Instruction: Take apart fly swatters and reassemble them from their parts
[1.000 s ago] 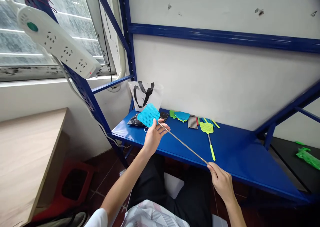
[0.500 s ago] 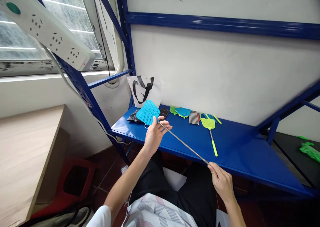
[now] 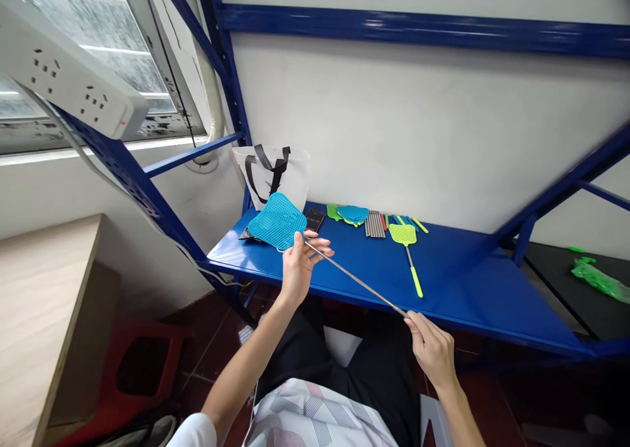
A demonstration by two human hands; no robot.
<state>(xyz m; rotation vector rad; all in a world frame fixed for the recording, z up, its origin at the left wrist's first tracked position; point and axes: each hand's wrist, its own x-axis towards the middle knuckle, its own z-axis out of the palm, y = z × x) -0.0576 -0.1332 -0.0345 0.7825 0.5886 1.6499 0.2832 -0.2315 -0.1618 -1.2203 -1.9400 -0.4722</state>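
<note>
A blue fly swatter with a long thin metal rod is held up over the front of the blue shelf. My left hand pinches it where the head meets the rod, with the thumb in front and the other fingers stretched out behind. My right hand is closed around the rod's lower end, which disappears inside the fist. Beyond them on the shelf lies a yellow-green fly swatter, its handle pointing toward me. Farther back are a stack of blue and green swatter heads, several metal rods and coloured handles.
A white bag with black handles stands at the shelf's left end, near a dark box. Blue frame posts and a power strip are at left. A wooden table and red stool sit lower left.
The view has shifted, so the shelf and its things appear slightly farther left and higher. The blue swatter's head has tilted a little; both hands keep their hold on it.
</note>
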